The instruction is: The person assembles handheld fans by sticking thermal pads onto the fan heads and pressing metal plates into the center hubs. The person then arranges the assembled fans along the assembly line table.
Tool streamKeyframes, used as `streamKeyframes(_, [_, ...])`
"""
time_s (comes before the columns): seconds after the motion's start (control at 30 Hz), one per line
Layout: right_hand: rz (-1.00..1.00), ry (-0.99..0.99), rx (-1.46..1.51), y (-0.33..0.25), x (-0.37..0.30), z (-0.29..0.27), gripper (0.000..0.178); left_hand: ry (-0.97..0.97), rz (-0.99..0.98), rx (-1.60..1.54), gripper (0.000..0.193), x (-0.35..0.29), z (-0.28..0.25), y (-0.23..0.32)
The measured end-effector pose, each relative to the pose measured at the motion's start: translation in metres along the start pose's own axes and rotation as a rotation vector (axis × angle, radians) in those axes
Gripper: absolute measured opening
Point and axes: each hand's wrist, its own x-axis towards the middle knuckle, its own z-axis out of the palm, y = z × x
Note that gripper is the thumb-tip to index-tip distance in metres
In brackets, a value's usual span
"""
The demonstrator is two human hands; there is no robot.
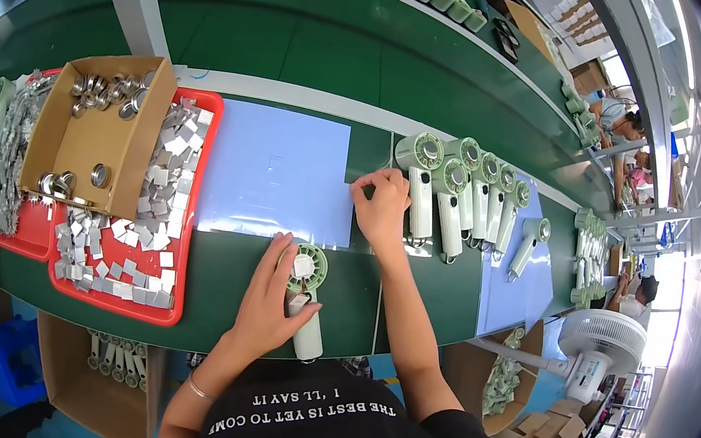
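Note:
A pale green handheld fan (309, 336) lies near the table's front edge, its round head pointing away from me. My left hand (270, 301) steadies it, with the fingers along the head's left side and the thumb over the handle. On the fan's round head sits a small white square piece (304, 266). My right hand (382, 210) is raised by the right edge of a blue sheet (278, 166), thumb and fingertips pinched together. Whatever is between those fingertips is too small to tell. Several similar fans (421, 201) lie in a row to its right.
At left, a red tray (213, 115) holds many small silvery squares and a cardboard box (85, 138) with round metal parts. More fans (531, 241) rest on a second blue sheet at right. A white electric fan (602, 342) stands beyond the table's right end. Co-workers sit far right.

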Motion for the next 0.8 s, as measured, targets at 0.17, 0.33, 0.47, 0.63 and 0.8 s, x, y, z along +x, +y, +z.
streamKeyframes(0.17, [-0.069,-0.027,-0.022,0.005,0.0,0.005,0.008,-0.002,0.0,0.007,0.1,0.002,0.001,-0.001])
streamKeyframes(0.33, [-0.337,0.069,-0.165,-0.007,-0.005,0.002,0.008,0.011,-0.004,0.01,0.099,0.005,0.003,-0.005])
streamKeyframes(0.47, [-0.372,0.052,-0.104,-0.001,-0.004,-0.001,0.008,-0.011,-0.017,-0.025,0.097,0.011,-0.001,-0.001])
streamKeyframes(0.63, [-0.223,0.041,0.118,0.002,-0.003,0.001,0.02,-0.002,-0.016,-0.028,0.097,0.007,0.0,-0.002])
streamKeyframes(0.8, [0.072,-0.121,0.471,-0.01,-0.009,-0.015,0.021,0.02,-0.038,-0.065,0.09,0.005,0.0,-0.001])
